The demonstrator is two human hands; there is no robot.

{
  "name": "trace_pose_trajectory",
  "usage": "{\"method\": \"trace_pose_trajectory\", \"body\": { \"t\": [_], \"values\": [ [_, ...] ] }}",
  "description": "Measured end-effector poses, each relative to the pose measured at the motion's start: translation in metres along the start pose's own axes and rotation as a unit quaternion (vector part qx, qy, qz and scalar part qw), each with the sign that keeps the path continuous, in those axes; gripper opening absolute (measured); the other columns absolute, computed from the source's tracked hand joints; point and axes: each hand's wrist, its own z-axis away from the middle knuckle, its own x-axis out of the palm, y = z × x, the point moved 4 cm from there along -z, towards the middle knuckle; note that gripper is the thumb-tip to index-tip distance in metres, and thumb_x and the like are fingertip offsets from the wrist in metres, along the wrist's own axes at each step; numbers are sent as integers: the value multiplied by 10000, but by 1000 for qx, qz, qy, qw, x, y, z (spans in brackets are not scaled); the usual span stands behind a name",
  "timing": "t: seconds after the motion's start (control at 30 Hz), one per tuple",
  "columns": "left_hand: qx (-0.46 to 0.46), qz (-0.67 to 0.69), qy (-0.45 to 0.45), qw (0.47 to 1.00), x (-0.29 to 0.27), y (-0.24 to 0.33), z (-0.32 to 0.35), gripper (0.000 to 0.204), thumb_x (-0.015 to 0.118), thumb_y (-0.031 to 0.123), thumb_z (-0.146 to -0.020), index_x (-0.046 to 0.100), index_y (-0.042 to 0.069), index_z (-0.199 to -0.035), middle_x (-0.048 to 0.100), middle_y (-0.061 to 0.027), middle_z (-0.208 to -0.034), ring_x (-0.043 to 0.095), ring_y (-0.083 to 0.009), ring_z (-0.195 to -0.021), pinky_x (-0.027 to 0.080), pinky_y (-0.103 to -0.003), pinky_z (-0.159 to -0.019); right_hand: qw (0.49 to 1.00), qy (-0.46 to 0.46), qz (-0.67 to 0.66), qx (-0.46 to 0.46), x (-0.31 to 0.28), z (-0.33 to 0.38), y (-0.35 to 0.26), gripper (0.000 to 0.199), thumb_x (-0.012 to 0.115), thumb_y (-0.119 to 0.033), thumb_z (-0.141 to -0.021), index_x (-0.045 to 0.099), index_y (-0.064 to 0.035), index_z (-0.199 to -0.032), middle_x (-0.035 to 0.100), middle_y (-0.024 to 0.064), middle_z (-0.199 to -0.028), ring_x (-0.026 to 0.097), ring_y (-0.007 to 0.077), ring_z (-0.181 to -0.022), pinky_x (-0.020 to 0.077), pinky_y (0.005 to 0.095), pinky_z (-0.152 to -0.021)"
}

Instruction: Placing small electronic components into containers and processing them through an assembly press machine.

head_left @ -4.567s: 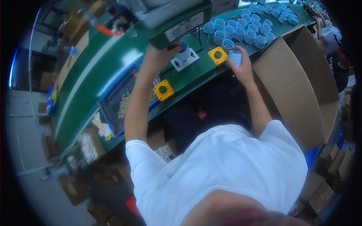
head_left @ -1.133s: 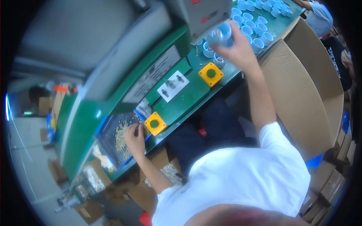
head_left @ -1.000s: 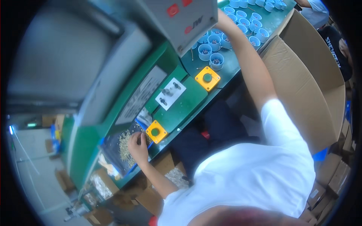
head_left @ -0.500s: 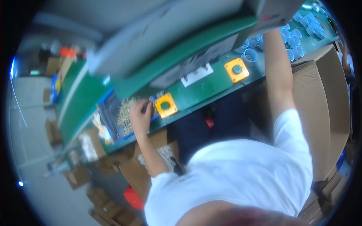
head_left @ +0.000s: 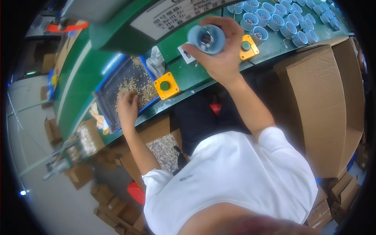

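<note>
My right hand (head_left: 225, 58) grips a light blue plastic cup-shaped part (head_left: 216, 40) by its sides, above the green bench between two yellow button boxes. The cup's open top faces me, and small dark and pale pieces show inside. At the left, my left hand (head_left: 128, 106) reaches down into a blue-edged tray (head_left: 107, 93). Its curled fingers are in the heap of small brass-coloured metal parts (head_left: 145, 94); whether it pinches any is hidden. Several more blue cups (head_left: 275, 22) stand in rows at the far right, holding small pieces.
A yellow box with a green button (head_left: 167, 86) sits beside the tray; another yellow button box (head_left: 249, 47) is near my right wrist. A green machine housing (head_left: 113, 33) overhangs the bench. A large cardboard carton (head_left: 319, 105) stands at right. Gloves (head_left: 156, 62) lie behind the tray.
My right hand has come back from the cups at the far right, now holding one cup over the bench. My left hand has lowered further left into the metal parts.
</note>
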Motion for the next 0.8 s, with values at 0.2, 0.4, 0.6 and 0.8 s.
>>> {"method": "trace_pose_trajectory", "body": {
  "t": [0.2, 0.4, 0.6, 0.8],
  "values": [
    [-66, 62, -3, 996, 7, -14, 9, 153, 700, 57, -927, 721, 23, -1074, 673, -149, -1083, 682, -307, -944, 547, -359, -814, 993, -17, 39, -107, 19, -8, 13, 849, 968, -70, -713, 403, -29, -1345, 567, 110, -1217, 637, 177, -1067, 558, 308, -887],
    [-19, -32, 47, 998, -3, -3, 15, 299, 736, 166, -939, 705, 20, -1198, 664, -153, -1254, 648, -331, -1139, 505, -412, -989, 991, -44, 102, -80, 19, -5, 16, 793, 966, -180, -744, 454, -48, -1334, 676, 115, -1244, 723, 241, -1056, 588, 325, -863],
    [-58, -50, -2, 997, -5, -9, 12, 484, 735, 289, -956, 647, 50, -1367, 564, -187, -1479, 513, -386, -1380, 387, -454, -1164, 989, -43, 112, -84, 18, 0, 20, 798, 973, -214, -731, 481, -49, -1337, 672, 123, -1250, 721, 250, -1051, 591, 335, -856],
    [-35, -80, -10, 996, 2, -19, 8, 579, 689, 319, -984, 545, 62, -1483, 445, -224, -1592, 393, -428, -1481, 332, -476, -1215, 966, -37, 227, -118, 24, 2, 9, 763, 977, -240, -718, 542, -44, -1312, 657, 124, -1246, 699, 273, -1070, 585, 348, -863]
  ]
}}
